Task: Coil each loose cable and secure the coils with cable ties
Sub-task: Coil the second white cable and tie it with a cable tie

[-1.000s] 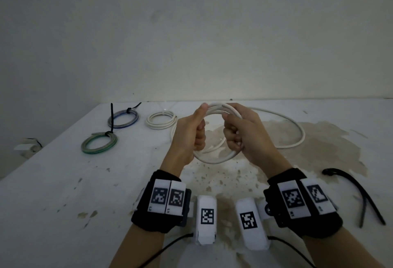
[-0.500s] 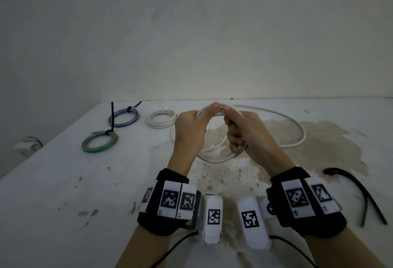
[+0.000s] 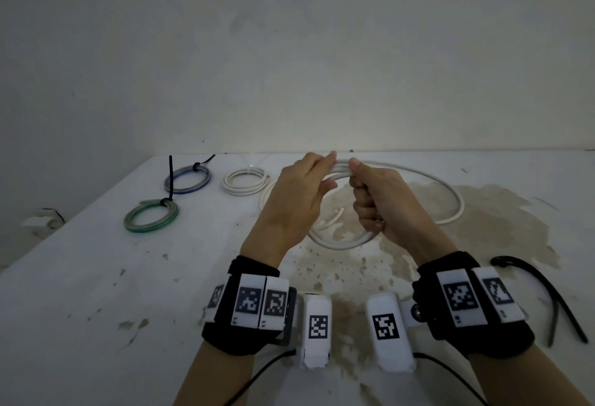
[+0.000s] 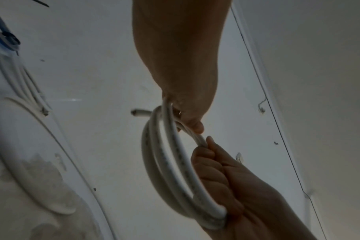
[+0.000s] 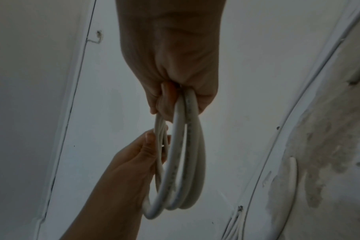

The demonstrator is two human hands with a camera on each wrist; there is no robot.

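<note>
Right now the step is winding the white cable [image 3: 341, 243] into a coil held above the surface [image 3: 96, 277], roughly at the centre of the head view. The right hand [image 3: 383, 199] is clamped in a fist round the gathered turns, thumb up at the top of the loop. The left hand [image 3: 299, 193] pinches the strand at the top between thumb and fingertips, just beside the right thumb.

To do this well, I judge each new turn should be laid flat against the last at matching size, the fist easing only enough to admit it, so the loops do not spring apart; the cable looks stiff.

The coil stands on edge, its plane nearly upright and its opening facing the person; three turns show side by side in the right wrist view. Its loose tail sweeps out toward 2 o'clock and curves back along the surface.

A black cable tie [image 3: 547, 296] lies at 4 o'clock.
</note>
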